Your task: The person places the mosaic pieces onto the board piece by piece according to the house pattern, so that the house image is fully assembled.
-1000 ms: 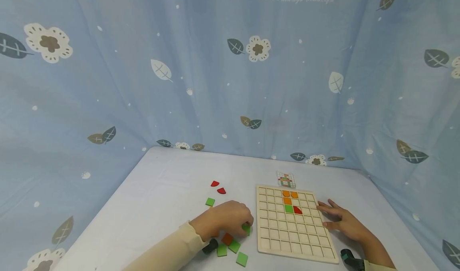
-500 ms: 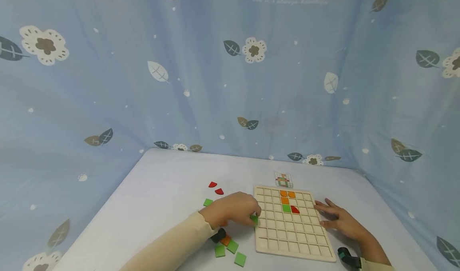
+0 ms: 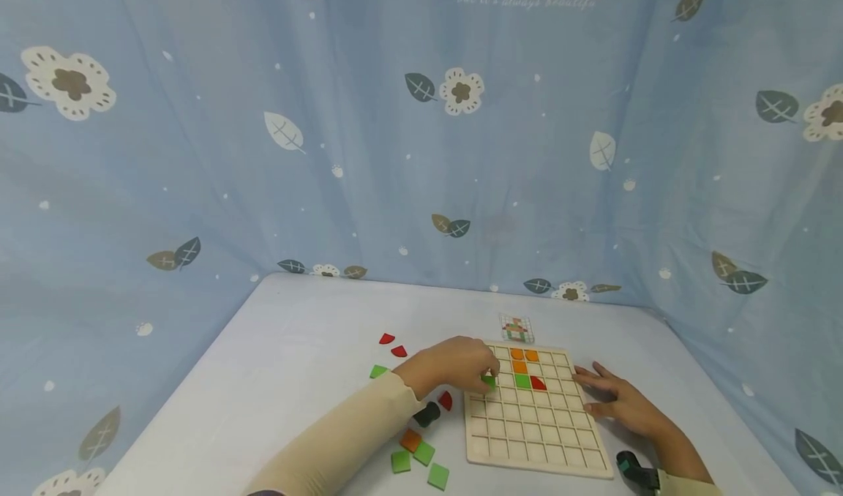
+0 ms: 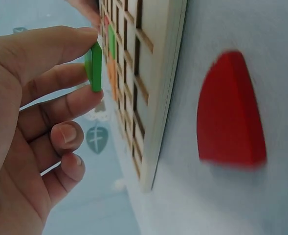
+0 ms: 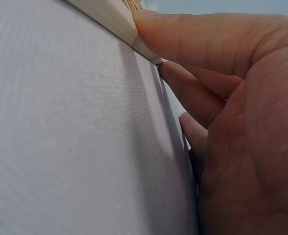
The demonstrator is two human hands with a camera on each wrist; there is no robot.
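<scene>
My left hand (image 3: 461, 364) pinches a green square tile (image 4: 94, 68) between thumb and fingertips, over the left side of the wooden grid board (image 3: 540, 469). In the left wrist view the tile is held on edge, beside the board. The fingertips of my right hand (image 3: 619, 404) touch the board's right edge, its fingers spread; the thumb (image 5: 168, 32) lies against that edge in the right wrist view. On the board sit two orange rounded pieces (image 3: 524, 355), an orange square (image 3: 519, 367), a green square (image 3: 522, 381) and a red quarter-round piece (image 3: 538, 383).
A pattern card (image 3: 516, 328) lies behind the board. Loose on the white table, left of the board, are a red quarter-round piece (image 3: 445, 401), several green squares (image 3: 437, 476) and an orange square (image 3: 411, 440). Two more red pieces (image 3: 399, 351) lie farther back.
My left hand has carried the green tile right and away from me, from beside the board to over its left columns. A red piece beneath has come into view. The right hand stays put.
</scene>
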